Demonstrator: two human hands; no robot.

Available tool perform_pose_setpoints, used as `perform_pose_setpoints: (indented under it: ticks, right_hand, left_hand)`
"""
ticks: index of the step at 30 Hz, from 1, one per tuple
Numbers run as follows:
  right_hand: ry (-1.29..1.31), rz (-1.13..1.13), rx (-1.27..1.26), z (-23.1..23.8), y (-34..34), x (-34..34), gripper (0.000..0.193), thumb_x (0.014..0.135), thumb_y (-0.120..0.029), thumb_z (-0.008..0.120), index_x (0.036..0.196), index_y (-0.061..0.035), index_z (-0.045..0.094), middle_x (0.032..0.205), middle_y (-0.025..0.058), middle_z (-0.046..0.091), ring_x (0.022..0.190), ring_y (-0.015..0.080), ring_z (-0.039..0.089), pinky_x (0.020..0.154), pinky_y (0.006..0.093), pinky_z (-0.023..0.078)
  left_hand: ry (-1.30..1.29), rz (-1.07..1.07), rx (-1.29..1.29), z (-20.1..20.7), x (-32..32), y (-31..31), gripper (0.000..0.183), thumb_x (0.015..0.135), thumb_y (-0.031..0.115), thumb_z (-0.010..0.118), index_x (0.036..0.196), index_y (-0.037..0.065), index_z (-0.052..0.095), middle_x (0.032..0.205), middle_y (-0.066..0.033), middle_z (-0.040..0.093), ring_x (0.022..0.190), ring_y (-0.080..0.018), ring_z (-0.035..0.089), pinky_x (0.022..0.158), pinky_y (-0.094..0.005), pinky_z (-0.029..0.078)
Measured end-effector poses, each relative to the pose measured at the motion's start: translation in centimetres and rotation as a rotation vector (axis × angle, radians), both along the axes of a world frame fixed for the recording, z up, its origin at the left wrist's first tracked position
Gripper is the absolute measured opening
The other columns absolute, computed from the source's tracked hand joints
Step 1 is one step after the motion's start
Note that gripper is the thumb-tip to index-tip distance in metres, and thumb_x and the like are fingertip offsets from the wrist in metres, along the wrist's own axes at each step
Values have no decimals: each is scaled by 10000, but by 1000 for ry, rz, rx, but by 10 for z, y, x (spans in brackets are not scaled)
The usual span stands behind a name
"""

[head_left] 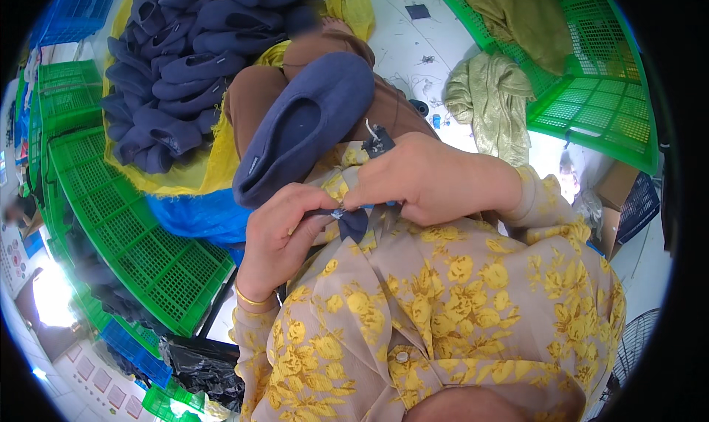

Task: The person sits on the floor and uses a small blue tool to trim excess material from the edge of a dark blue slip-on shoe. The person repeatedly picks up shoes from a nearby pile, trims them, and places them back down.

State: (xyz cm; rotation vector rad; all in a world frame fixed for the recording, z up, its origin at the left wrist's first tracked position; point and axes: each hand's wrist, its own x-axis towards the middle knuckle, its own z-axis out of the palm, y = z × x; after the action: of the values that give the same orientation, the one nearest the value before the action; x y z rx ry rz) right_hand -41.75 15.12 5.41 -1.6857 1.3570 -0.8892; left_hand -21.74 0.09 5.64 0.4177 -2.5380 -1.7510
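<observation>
My left hand (277, 233) is closed, with thumb and forefinger pinching a small dark blue cloth piece (354, 226) with pale threads at its edge. Right beside it, my right hand (421, 178) is curled into a fist, its fingertips meeting the left ones at the cloth. From the top of that fist sticks out a dark bundle (378, 142) with white thread ends; what else the fist holds is hidden, though a bit of blue shows below it. A navy felt slipper (336, 82) lies across my lap, opening upward, just beyond my hands.
A heap of navy slippers (196, 67) fills a yellow sack (199, 171) at the far left. Green plastic baskets (148, 237) stand at left and far right (591, 111). A shiny greenish-gold cloth (487, 97) and thread scraps lie on the pale floor. At right is a cardboard box (611, 189).
</observation>
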Motion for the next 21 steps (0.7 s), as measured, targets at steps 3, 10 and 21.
perform_pose_setpoints:
  ticks: [3, 10, 21]
  right_hand:
    - [-170, -20, 37, -10, 0, 1, 393, 685, 46, 599, 1051, -85, 659, 939, 109, 679, 886, 324, 647, 750, 398, 512]
    - [-161, -33, 40, -17, 4, 11, 402, 672, 49, 585, 1041, -94, 655, 938, 91, 676, 860, 330, 640, 708, 398, 500]
    - [-236, -126, 126, -29, 16, 19, 444, 669, 59, 590, 1074, -112, 650, 910, 89, 685, 808, 316, 643, 694, 387, 500]
  left_hand:
    - [-17, 19, 143, -3, 3, -1, 167, 817, -67, 640, 971, -12, 668, 931, -76, 646, 742, -121, 624, 641, -223, 486]
    - [-121, 106, 355, -5, 8, 5, 168, 817, -64, 639, 972, -5, 667, 851, -62, 645, 703, -107, 607, 619, -225, 474]
    - [-103, 77, 365, -14, 14, 7, 129, 843, -8, 657, 971, 6, 666, 904, -64, 656, 840, -143, 617, 740, -251, 472]
